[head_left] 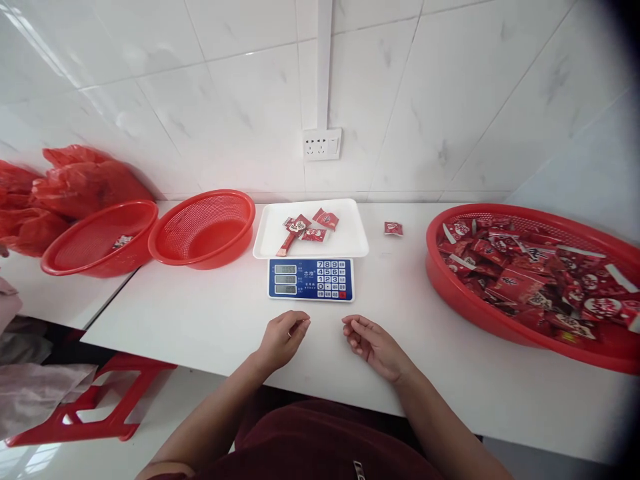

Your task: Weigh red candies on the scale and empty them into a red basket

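My left hand [286, 338] hovers over or rests on the white table, in front of a digital scale [311, 280]; its fingers are loosely curled with nothing visible in them. To its right, my right hand [373, 345] is half curled too, fingers partly apart and holding nothing I can see. Both hands are clear of the scale. On the scale's white tray [265, 233] lie several small red snack packets [314, 235]. One more red packet [393, 229] lies on the table right of the tray. The scale's display digits are too small to read surely.
A wide red basket [480, 320] full of red packets [520, 285] stands at the right. Left of the scale are an empty red basket [210, 257] and another [100, 263] with a small packet inside. Red plastic bags [85, 180], a stool [120, 400] and a person's sleeve [7, 300] are farther left.
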A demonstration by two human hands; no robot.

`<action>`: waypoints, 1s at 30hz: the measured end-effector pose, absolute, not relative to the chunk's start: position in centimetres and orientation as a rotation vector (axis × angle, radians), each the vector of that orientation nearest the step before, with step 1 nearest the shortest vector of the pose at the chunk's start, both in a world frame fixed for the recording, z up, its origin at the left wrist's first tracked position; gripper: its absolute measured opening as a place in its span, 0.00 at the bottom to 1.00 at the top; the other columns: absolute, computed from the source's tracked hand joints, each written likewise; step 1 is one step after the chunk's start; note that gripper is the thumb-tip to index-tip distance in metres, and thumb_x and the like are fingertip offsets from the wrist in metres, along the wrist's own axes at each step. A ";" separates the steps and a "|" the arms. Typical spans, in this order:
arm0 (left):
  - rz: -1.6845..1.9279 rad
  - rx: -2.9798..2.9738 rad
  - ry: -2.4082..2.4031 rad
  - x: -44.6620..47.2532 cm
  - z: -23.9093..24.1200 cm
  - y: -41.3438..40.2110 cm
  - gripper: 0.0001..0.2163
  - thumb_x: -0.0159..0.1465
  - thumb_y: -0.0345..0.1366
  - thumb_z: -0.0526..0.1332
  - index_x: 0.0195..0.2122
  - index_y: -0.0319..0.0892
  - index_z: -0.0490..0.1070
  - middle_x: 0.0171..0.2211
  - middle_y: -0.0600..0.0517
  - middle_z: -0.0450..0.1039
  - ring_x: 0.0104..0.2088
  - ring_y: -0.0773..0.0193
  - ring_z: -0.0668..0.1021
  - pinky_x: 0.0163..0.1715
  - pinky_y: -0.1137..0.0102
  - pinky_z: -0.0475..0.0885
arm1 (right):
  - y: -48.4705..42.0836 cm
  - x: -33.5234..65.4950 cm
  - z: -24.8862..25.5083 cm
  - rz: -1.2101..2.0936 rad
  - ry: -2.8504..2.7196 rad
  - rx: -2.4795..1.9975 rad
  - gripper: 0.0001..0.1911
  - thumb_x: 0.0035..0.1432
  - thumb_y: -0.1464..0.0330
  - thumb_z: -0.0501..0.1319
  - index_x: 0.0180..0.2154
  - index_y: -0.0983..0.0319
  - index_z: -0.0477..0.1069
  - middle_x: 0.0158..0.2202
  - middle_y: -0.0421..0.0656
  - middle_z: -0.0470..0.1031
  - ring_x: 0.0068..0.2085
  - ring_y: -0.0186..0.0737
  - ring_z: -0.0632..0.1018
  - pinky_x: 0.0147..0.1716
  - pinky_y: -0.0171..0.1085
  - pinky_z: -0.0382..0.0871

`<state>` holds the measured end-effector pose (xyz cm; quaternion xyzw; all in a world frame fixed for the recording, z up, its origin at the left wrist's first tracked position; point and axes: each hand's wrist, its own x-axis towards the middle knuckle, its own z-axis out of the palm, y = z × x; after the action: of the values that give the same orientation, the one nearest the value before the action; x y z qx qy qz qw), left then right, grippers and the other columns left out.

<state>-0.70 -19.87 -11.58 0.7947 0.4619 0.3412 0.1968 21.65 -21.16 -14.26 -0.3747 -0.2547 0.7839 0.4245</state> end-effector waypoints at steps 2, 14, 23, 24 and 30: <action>0.940 2.240 1.287 -0.6 -11.6 -20.0 0.06 0.63 0.35 0.52 0.35 0.41 0.67 0.28 0.52 0.72 0.25 0.70 0.71 0.26 0.75 0.67 | -21.1 21.7 -14.3 1.962 -0.632 -0.935 0.10 0.51 0.62 0.63 0.35 0.60 0.72 0.29 0.39 0.68 0.24 0.26 0.65 0.21 0.28 0.56; 0.873 2.228 1.283 -0.4 -11.3 -20.2 0.08 0.64 0.36 0.51 0.36 0.42 0.68 0.28 0.52 0.72 0.26 0.69 0.72 0.27 0.75 0.68 | -21.2 21.6 -14.1 1.951 -0.635 -0.961 0.11 0.50 0.61 0.63 0.35 0.60 0.72 0.29 0.39 0.68 0.24 0.27 0.65 0.21 0.30 0.56; 0.822 2.219 1.249 0.2 -11.4 -20.6 0.09 0.64 0.36 0.51 0.36 0.42 0.69 0.27 0.52 0.72 0.26 0.69 0.72 0.28 0.75 0.68 | -21.3 21.5 -13.9 1.939 -0.644 -0.962 0.12 0.49 0.60 0.64 0.34 0.60 0.72 0.28 0.39 0.68 0.24 0.27 0.65 0.21 0.30 0.56; 0.814 2.222 1.244 0.3 -11.5 -20.6 0.09 0.64 0.36 0.51 0.35 0.42 0.69 0.28 0.52 0.72 0.26 0.69 0.72 0.28 0.75 0.68 | -21.3 21.5 -13.8 1.939 -0.647 -0.956 0.12 0.49 0.60 0.64 0.34 0.60 0.72 0.28 0.39 0.68 0.24 0.27 0.65 0.21 0.30 0.55; 0.787 2.225 1.203 0.9 -12.2 -20.3 0.09 0.64 0.36 0.50 0.36 0.42 0.68 0.29 0.52 0.72 0.26 0.69 0.72 0.29 0.74 0.68 | -21.3 21.1 -14.1 1.918 -0.682 -0.936 0.14 0.47 0.59 0.65 0.33 0.61 0.71 0.27 0.39 0.69 0.23 0.27 0.65 0.21 0.30 0.55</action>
<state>0.90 -20.33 -12.24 0.8147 0.4404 0.2882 0.2435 21.13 -21.29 -14.09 -0.3761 -0.2740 0.7706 0.4354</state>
